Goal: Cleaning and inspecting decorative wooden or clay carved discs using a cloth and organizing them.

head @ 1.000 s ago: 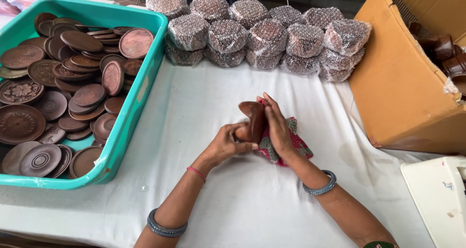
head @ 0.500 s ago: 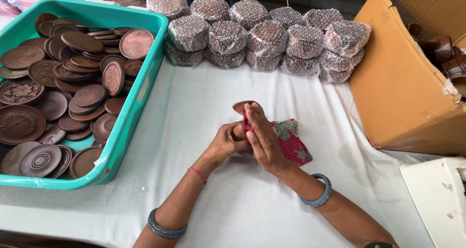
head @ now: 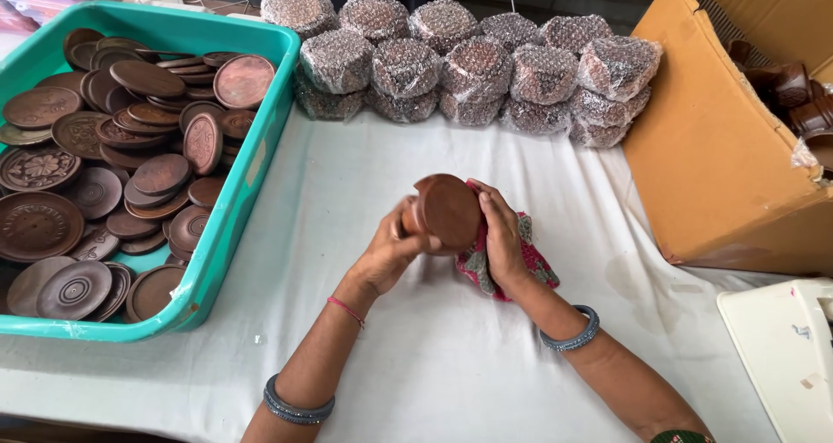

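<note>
In the middle of the frame the left hand (head: 392, 250) gripped a round brown wooden piece (head: 445, 210) from its left side, fingers curled around the edge, while the right hand (head: 503, 239) pressed a red patterned cloth (head: 521, 265) against its right side and back. Half a second before, the right hand had lain across the front of the piece and hidden most of it; now it had slid round to the side, and the flat brown face stood tilted up toward the viewer, in plain sight. The cloth had bunched closer under the right palm. All this sat above a white sheet (head: 347, 356) covering the table. At the lower right corner lay a corner of a white plastic thing (head: 781, 339), too cropped to make out. To the left, a teal plastic tub (head: 234, 226) filled the left side of the frame, heaped with dark brown carved discs (head: 95, 174). On the right stood an open tan cardboard box (head: 711, 157), tipped on its side, with brown pieces showing inside at the upper right. Farthest off, along the top centre, round bundles wrapped in bubble wrap (head: 468, 61) were stacked in two rows, brown showing through the clear wrap.
</note>
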